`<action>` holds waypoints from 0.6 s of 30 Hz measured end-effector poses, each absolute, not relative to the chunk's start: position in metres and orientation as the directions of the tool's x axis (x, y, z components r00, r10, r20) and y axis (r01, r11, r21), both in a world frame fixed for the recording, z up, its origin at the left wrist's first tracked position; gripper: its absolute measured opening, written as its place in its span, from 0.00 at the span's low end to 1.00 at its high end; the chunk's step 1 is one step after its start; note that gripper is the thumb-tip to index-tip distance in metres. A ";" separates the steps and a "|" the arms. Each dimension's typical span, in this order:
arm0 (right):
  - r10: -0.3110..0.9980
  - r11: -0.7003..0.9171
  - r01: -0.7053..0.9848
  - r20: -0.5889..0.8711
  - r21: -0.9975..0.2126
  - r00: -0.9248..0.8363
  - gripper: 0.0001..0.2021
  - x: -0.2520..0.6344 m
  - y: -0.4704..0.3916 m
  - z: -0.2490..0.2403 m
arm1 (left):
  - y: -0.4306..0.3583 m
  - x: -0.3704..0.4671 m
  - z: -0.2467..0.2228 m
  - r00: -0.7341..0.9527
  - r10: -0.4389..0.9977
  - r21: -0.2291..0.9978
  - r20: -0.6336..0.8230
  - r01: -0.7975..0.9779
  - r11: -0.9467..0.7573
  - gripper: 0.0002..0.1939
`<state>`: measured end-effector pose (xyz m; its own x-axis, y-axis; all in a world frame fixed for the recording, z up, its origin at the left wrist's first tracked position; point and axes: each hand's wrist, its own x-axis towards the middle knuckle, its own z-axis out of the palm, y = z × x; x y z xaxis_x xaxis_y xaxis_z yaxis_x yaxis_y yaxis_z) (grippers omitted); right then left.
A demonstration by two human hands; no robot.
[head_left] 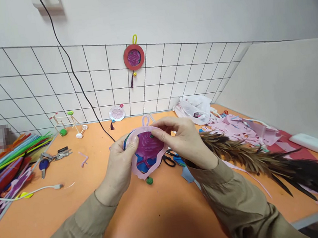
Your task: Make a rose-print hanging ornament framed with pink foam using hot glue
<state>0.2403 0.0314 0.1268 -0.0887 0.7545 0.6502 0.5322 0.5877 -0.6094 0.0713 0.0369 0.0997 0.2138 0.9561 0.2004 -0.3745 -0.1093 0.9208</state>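
A flat ornament [148, 151] with a pale pink border, a purple flower on blue and a lilac loop on top is held up in front of me. My left hand [118, 164] grips its left edge, thumb on the front. On the upper right, my right hand [183, 137] has its thumb and fingers closed on the ornament's face and edge, near a small dark green spot. Just below the ornament is a green bead [149, 180]. Black scissors [169, 160] lie partly hidden behind the right hand.
Colourful pipe cleaners [13, 160], keys [56, 154] and a white cable [26, 195] lie left. At right are pink scraps [238, 130], a plastic bag [194, 109] and a long brown feather bundle [247, 158]. A red round ornament [134, 57] hangs on the wire grid.
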 end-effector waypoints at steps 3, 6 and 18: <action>0.754 0.589 0.514 0.653 -0.624 -0.071 0.07 0.239 0.032 0.125 | 0.036 0.071 0.101 0.180 0.962 0.929 0.206 -0.346 -0.135 0.19; 0.754 0.596 0.495 0.652 -0.632 -0.075 0.10 0.239 0.033 0.125 | 0.037 0.071 0.102 0.160 0.967 0.927 0.200 -0.350 -0.134 0.20; 0.670 0.629 0.574 0.740 -0.525 -0.057 0.05 0.240 0.039 0.121 | 0.039 0.070 0.100 0.136 0.970 0.913 0.200 -0.386 -0.134 0.15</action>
<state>0.2402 0.0386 0.1214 -0.0570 0.6702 0.7400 0.5736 0.6287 -0.5252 0.0702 0.0390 0.0999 0.1365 0.9702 0.2002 -0.3861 -0.1340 0.9127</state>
